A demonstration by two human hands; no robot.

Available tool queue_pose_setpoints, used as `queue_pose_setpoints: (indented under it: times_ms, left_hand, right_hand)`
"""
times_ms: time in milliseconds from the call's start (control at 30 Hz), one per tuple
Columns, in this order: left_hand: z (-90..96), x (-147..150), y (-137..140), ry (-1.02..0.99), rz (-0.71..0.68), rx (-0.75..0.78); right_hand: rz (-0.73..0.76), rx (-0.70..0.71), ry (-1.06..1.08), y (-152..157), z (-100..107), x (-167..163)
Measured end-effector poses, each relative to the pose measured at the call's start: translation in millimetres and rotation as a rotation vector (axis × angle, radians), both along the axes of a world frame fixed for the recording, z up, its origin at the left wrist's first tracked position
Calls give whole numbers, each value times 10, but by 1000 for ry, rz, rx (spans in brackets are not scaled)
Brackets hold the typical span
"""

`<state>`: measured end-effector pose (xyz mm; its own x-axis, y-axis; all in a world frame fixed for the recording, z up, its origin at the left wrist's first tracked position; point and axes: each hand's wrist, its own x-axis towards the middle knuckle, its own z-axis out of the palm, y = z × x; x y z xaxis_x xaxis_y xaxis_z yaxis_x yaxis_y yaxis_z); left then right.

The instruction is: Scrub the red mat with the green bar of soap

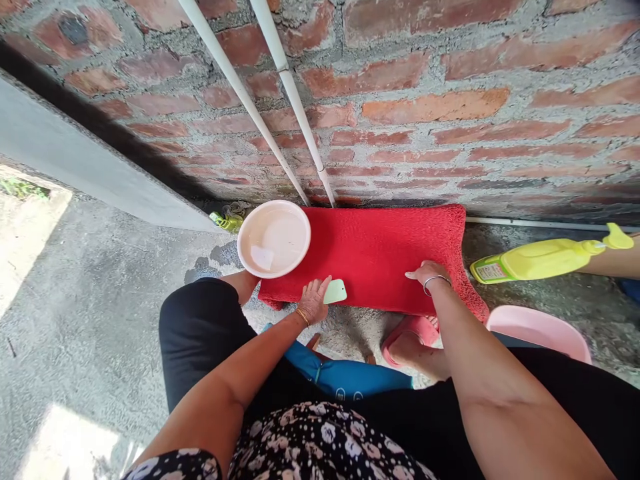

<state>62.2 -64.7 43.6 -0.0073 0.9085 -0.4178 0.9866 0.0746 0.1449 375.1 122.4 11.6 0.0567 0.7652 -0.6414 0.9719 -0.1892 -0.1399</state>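
A red mat [370, 250] with a looped, fringe-like underside showing at its curled right end is laid over a low support by the wall. In my left hand [313, 301] is a pale green flat plastic piece [335, 291] with a small hole, like a scraper or a brush back; it is at the mat's front edge. My right hand [429, 273] rests on the right part of the mat, thumb stretched out and the other fingers bent against the cloth. A pale basin [243, 248] of water, with something white in it, stands at the mat's left end.
To the right, a yellow spray bottle [545, 259] stands on the concrete floor, with a pink tub [543, 327] nearer me. A brick wall [430, 107] with two white pipes [290, 80] rises behind. A grey slab [100, 147] leans at left. A yellow-green bottle [227, 221] lies behind the basin.
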Motion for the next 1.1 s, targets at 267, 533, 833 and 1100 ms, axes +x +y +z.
queue_pose_setpoints:
  times_ms: [267, 533, 833, 1100]
  left_hand:
    - [6, -270, 158, 9, -305, -77]
    - [-15, -286, 172, 62, -307, -105]
    - [-57, -197, 149, 69, -293, -146]
    - [-84, -128, 138, 116, -326, -134]
  right_hand:
    - [-12, -37, -48, 5, -10, -13]
    - [14, -64, -39, 16, -5, -3]
    - [-9, -58, -33, 9, 9, -14]
    - [-4, -78, -42, 9, 68, -32]
